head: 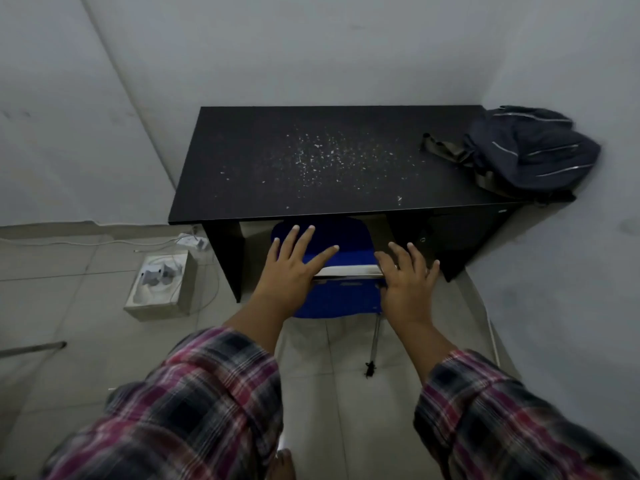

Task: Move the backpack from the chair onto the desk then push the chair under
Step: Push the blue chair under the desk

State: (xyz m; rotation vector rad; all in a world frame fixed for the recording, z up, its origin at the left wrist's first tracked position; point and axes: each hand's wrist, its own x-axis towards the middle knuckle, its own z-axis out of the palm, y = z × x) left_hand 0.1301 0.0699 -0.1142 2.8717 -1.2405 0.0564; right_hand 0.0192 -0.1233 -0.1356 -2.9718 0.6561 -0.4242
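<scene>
So the dark navy fabric backpack with thin silver stripes point(530, 152) is already up on the black rectangular desk surface point(311, 161), slumped at the far right end by the corner of the wall, its olive straps trailing left across the top. The middle of the surface is speckled with little white flecks (crumbs or paint chips, can't tell which).

The blue plastic chair with metal legs point(341, 296) sits partly in the knee gap, front of the seat tucked beneath the desk edge, back part still sticking out over the tiled floor.

Both hands are out over the chair. The left hand point(292, 271) is flat with fingers point(323, 254) spread wide, gripping nothing, palm down above the left side of the seat. The right hand point(405, 282) is the same, splayed and loose, at the right edge of the chair. Whether they're actually pressing on it, I can't say. Red plaid sleeves point(194, 407) on both arms.

A white open cardboard box point(159, 285) with cables sits on the floor left of the desk.
</scene>
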